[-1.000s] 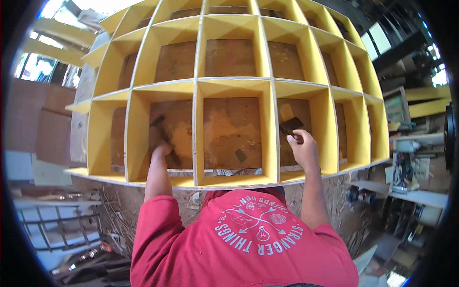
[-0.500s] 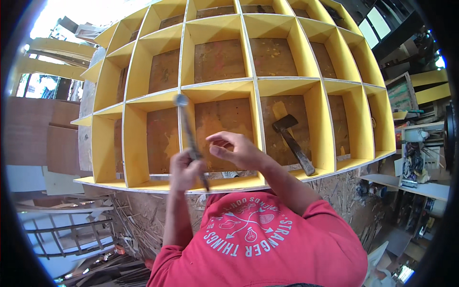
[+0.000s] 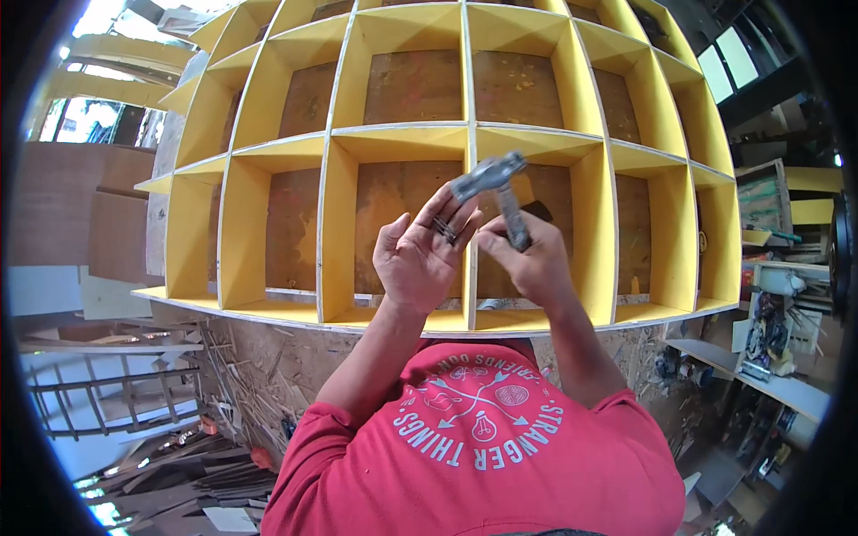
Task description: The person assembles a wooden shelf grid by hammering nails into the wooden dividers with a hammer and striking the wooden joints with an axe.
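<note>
Palm up, my left hand [image 3: 420, 259] has its fingers stretched out, with a few nails [image 3: 444, 230] lying across them. My right hand [image 3: 534, 262] is wrapped round the handle of a claw hammer [image 3: 487, 176]. The hammer's metal head hangs over the left fingertips; I cannot tell whether they touch. Both hands are above the near row of a yellow wooden grid [image 3: 338, 214] of open square compartments. Beneath the right hand, in one compartment, lies a hatchet-like tool with a dark head [image 3: 539, 211]; its handle is hidden by that hand.
The grid's near edge [image 3: 241, 311] runs just in front of me. Wood scraps [image 3: 259, 384] litter the floor. A dark metal grille [image 3: 116, 402] lies at the left, near stacked boards [image 3: 80, 205]. Shelves with tools and clutter [image 3: 773, 330] stand at the right.
The claw hammer has passed from my left hand to my right. My left hand has turned palm up, showing nails. My right hand now covers most of the hatchet-like tool. The view has shifted slightly.
</note>
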{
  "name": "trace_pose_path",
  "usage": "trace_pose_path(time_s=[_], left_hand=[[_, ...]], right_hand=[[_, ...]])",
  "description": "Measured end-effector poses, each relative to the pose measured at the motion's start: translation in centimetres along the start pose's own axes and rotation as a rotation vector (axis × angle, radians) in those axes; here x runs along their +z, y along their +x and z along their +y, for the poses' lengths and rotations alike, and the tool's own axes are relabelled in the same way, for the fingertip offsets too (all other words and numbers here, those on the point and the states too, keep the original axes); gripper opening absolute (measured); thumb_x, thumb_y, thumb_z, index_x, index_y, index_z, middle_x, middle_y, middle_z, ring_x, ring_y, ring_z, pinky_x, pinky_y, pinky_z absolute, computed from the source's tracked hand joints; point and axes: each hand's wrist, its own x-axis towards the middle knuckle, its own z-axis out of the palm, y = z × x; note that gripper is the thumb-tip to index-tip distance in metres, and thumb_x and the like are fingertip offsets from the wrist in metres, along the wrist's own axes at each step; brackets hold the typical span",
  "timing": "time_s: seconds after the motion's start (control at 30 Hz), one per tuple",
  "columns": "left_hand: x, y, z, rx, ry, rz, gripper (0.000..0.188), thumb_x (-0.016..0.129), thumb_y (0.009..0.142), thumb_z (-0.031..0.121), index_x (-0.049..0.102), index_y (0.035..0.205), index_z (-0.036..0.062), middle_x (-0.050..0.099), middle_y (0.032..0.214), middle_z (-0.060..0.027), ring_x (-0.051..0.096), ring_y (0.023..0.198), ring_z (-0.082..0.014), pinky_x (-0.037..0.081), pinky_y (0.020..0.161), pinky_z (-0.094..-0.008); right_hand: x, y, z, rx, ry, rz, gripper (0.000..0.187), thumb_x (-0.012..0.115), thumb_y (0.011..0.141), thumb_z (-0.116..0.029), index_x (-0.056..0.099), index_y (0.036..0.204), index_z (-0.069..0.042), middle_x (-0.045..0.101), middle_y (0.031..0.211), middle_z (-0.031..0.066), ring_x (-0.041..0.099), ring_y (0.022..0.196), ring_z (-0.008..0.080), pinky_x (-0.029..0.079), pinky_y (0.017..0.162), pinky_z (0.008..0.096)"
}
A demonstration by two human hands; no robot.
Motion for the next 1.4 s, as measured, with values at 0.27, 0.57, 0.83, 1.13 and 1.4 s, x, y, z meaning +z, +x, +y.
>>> trace_pose_path(time_s=[0.27,0.57,0.83,1.13,1.4], left_hand=[[-1.6,0.6,-1.5,-0.026,-0.022,-0.146,0.079,0.057,0.097,0.047,0.05,0.155,-0.0069,0.047,0.165,-0.0317,0.053,0.147,-0.0405,0.038,0.126,-0.0531],[-1.4,-0.2,-1.3,0.047,0.269,-0.177,0.088,0.052,0.096,0.049,0.041,0.163,-0.0076,0.045,0.167,-0.0278,0.05,0.151,-0.0392,0.033,0.13,-0.0511],[-4.8,0.6,0.7,-0.016,0.557,0.049,0.039,0.067,0.106,0.021,0.064,0.139,-0.0002,0.071,0.129,-0.0116,0.068,0.111,-0.0168,0.053,0.097,-0.0323],[-5.1,8.4,2.7,0.307,1.371,-0.059,0.015,0.082,0.101,0.015,0.08,0.109,0.0024,0.076,0.097,0.0018,0.064,0.088,-0.0052,0.053,0.081,-0.0248],[-3.2,22.3,4.6,0.576,1.832,-0.167,0.022,0.082,0.098,0.018,0.081,0.115,0.0039,0.084,0.107,-0.0105,0.079,0.098,-0.0182,0.059,0.089,-0.0322]], right_hand=[[1.4,-0.6,-0.8,-0.087,-0.104,0.066,0.024,0.088,0.089,-0.021,0.079,0.102,-0.003,0.079,0.093,0.0158,0.078,0.084,0.0286,0.06,0.08,0.0401],[3.5,0.5,-0.6,0.063,-0.169,0.027,0.021,0.082,0.088,-0.019,0.079,0.096,0.0,0.074,0.075,0.0148,0.072,0.066,0.0259,0.057,0.067,0.0412],[3.9,0.6,1.1,0.072,-0.025,0.104,0.02,0.083,0.09,-0.019,0.078,0.097,-0.001,0.062,0.067,0.0016,0.056,0.064,0.0079,0.05,0.061,0.0308],[1.0,0.1,4.0,0.128,-0.081,0.233,0.022,0.081,0.097,-0.019,0.077,0.108,-0.001,0.062,0.072,-0.0022,0.055,0.065,0.0066,0.049,0.062,0.0303],[-3.2,-0.1,4.8,0.164,0.593,0.307,0.048,0.06,0.116,-0.036,0.054,0.154,-0.007,0.058,0.078,-0.0026,0.056,0.063,0.0055,0.049,0.056,0.0245]])
